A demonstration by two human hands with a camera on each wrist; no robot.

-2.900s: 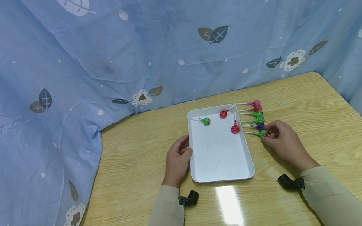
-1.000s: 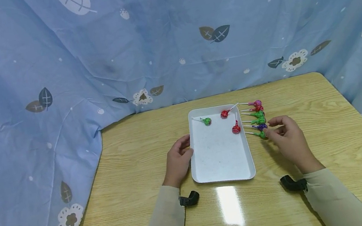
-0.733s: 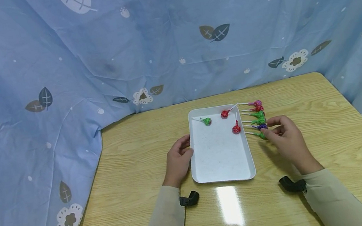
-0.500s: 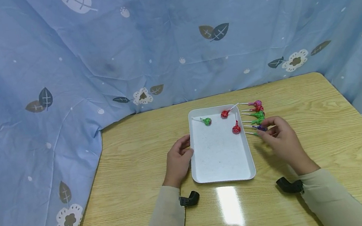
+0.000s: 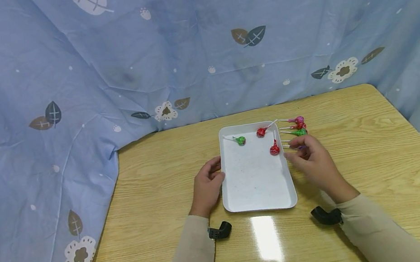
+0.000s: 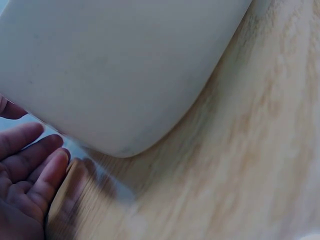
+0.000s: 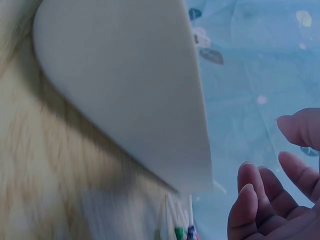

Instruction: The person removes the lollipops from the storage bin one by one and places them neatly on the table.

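A white tray (image 5: 257,183) lies on the table with a green lollipop (image 5: 241,140) and two red lollipops (image 5: 274,150) in it. My left hand (image 5: 207,188) rests at its left rim, fingers loosely bent along the outside. My right hand (image 5: 318,164) hovers at the right rim, thumb and forefinger apart, nothing between them in the right wrist view. Under and behind it is a row of lollipops: a pink lollipop (image 5: 299,120), a red lollipop (image 5: 300,126) and a green lollipop (image 5: 300,132) show, while the nearer ones are mostly hidden.
A wood-grain table (image 5: 154,195) carries everything, with a bright light reflection in front of the tray. Blue patterned cloth (image 5: 165,55) hangs behind the table and along its left side. A black wrist camera (image 5: 326,215) sits on each sleeve.
My right hand has moved left from the lollipop heads to the tray's right rim, now covering the nearer lollipops. The left hand and the tray have stayed put.
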